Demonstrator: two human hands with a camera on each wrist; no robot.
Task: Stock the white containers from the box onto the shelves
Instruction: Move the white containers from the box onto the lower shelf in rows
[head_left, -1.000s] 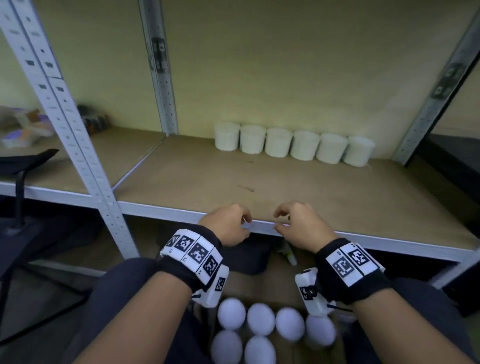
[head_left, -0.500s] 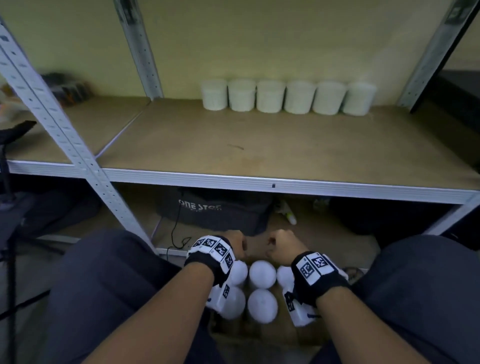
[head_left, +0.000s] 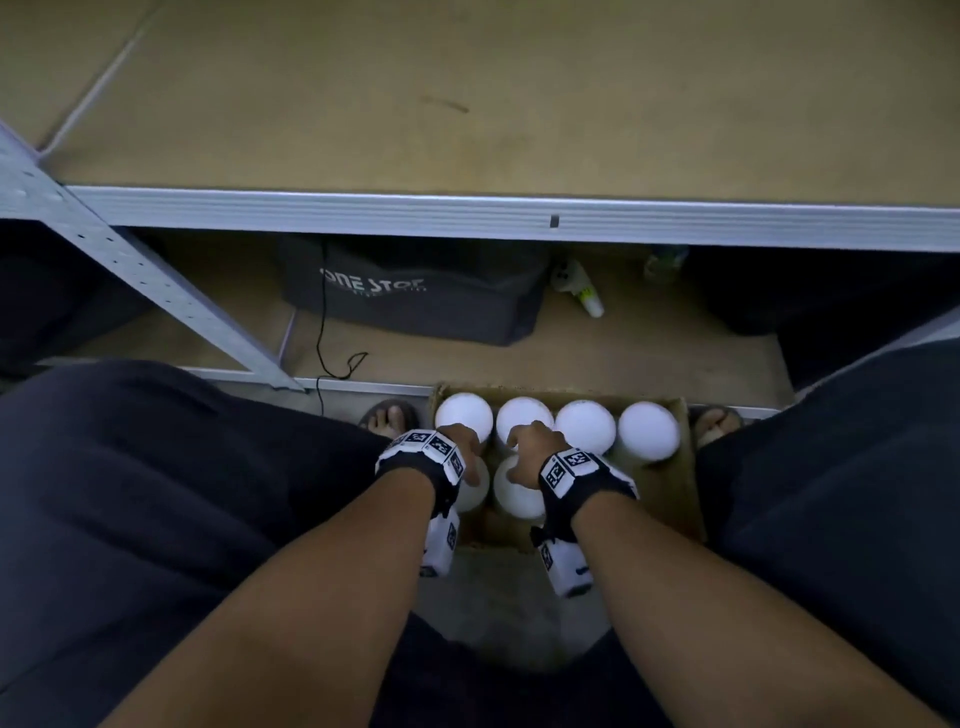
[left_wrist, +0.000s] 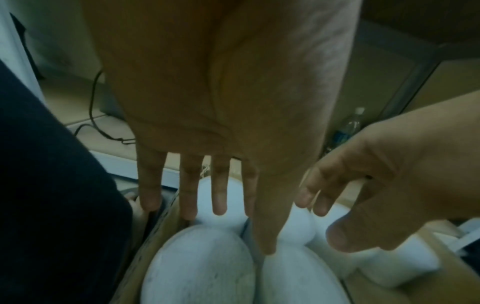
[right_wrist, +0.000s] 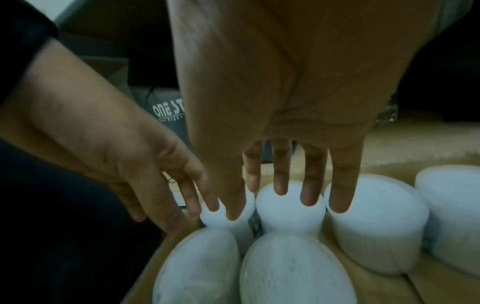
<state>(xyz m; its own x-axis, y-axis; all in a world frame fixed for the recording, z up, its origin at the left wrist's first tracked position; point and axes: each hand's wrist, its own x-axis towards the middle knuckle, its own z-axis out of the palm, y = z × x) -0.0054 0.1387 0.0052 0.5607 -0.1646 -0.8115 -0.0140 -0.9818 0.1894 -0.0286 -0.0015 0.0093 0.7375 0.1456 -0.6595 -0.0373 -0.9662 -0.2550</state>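
Note:
A cardboard box (head_left: 670, 488) stands on the floor between my feet, under the shelf's front rail (head_left: 467, 213). It holds several white containers (head_left: 585, 423), with a back row and two in front. My left hand (head_left: 465, 447) hovers over the front left container (left_wrist: 197, 267), fingers straight and spread, gripping nothing. My right hand (head_left: 527, 447) reaches over the front right container (right_wrist: 288, 267), its fingers (right_wrist: 280, 185) straight above the back row. In the left wrist view the right hand (left_wrist: 389, 195) shows with loosely bent fingers. The left hand (right_wrist: 155, 185) appears in the right wrist view.
A grey "ONE STOP" bag (head_left: 415, 291), a black cable (head_left: 322, 322) and a small bottle (head_left: 582, 291) lie on the lower shelf behind the box. A slanted metal post (head_left: 156, 291) stands at the left. My knees in dark trousers flank the box.
Both hands have dropped from the shelf's front edge into the box, and their curled fingers have straightened. The head view has tilted down, so the shelved row of containers is out of frame.

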